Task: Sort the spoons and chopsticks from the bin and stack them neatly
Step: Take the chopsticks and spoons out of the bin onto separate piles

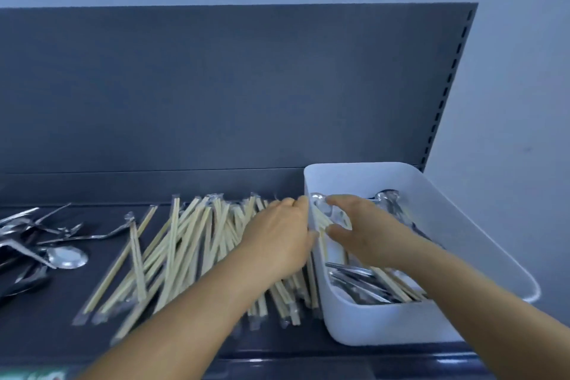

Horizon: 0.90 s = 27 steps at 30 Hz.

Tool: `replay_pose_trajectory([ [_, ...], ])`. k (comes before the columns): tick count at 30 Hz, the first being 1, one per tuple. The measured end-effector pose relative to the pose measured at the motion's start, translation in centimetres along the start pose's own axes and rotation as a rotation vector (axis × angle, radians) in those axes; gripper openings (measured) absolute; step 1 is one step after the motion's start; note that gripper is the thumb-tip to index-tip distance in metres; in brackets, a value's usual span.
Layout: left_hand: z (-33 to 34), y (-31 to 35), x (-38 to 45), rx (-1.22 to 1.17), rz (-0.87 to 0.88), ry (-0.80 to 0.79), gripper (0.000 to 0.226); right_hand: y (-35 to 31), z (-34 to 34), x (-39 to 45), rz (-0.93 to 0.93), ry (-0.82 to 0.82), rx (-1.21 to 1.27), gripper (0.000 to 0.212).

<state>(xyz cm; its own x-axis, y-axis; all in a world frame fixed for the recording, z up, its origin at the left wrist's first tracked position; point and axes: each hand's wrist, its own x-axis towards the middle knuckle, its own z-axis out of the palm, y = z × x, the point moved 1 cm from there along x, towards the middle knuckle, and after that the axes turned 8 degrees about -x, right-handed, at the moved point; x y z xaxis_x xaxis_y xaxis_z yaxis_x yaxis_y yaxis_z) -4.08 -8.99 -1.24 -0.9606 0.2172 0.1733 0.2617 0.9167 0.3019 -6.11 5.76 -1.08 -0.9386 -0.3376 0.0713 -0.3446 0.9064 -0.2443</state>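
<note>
On a dark shelf, I'm reaching my right hand (354, 230) into the white bin (481, 194), fingers curling round wrapped chopsticks (320, 219) lying lengthwise; my left hand (277, 237), just left of the bin, is resting flat on the chopstick pile (172, 253).

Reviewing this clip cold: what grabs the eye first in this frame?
The fan of wrapped chopsticks spread across the middle of the dark shelf stands out first. Next, the two hands meeting at the left wall of the white bin on the right: the left hand over the pile, the right hand inside the bin reaching at chopsticks. At far left lies a jumble of metal spoons.
</note>
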Motion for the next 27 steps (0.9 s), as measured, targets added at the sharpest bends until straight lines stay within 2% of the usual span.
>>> replay_pose_trajectory([
  [5, 1.6, 4.3, 1.2, 0.006, 0.016, -0.004, 0.045, 4.7, -0.7, -0.9, 0.022, -0.011, 0.026, 0.047],
  [9, 3.1, 6.2, 2.3, 0.032, 0.010, -0.124, 0.051, 7.9, -0.8, -1.2, 0.062, -0.076, 0.042, 0.054],
  [19, 6.0, 6.3, 5.2, 0.143, 0.033, -0.295, 0.048, 11.7, -0.4, 0.2, 0.195, -0.255, -0.066, 0.061],
  [24, 7.8, 6.2, 6.7, 0.076, 0.023, -0.418, 0.047, 12.4, 0.4, 1.3, 0.229, -0.368, -0.122, 0.062],
  [27, 8.1, 6.2, 7.7, -0.012, 0.037, -0.431, 0.044, 12.6, 0.8, 2.3, 0.248, -0.381, -0.134, 0.056],
])
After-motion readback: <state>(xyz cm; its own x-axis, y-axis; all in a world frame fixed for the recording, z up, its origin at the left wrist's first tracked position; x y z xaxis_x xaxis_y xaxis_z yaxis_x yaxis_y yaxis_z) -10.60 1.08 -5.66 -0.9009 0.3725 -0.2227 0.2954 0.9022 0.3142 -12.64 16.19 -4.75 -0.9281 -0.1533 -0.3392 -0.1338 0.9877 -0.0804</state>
